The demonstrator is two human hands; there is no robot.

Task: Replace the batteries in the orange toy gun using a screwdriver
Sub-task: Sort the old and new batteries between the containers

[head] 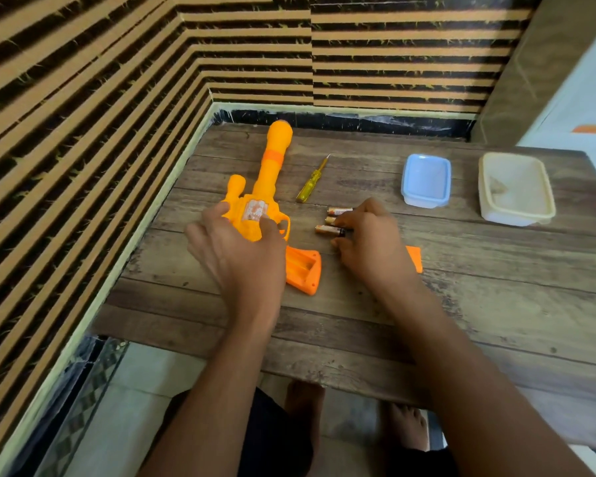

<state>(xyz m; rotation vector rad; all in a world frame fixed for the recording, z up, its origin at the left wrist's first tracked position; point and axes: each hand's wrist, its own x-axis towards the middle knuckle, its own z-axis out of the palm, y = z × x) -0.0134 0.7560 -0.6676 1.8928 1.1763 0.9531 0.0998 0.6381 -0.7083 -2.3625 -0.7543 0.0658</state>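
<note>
From the head view, the orange toy gun (267, 180) lies on the worktop (461, 287), barrel pointing away, with its battery bay (301, 266) open. The left hand (238, 249) curls around the gun's body. The right hand (369, 242) pinches the nearest of three batteries (327, 229) beside it. The yellow screwdriver (311, 182) lies just beyond them.

The head view looks steeply down, close over the wooden table (461, 304).
</note>
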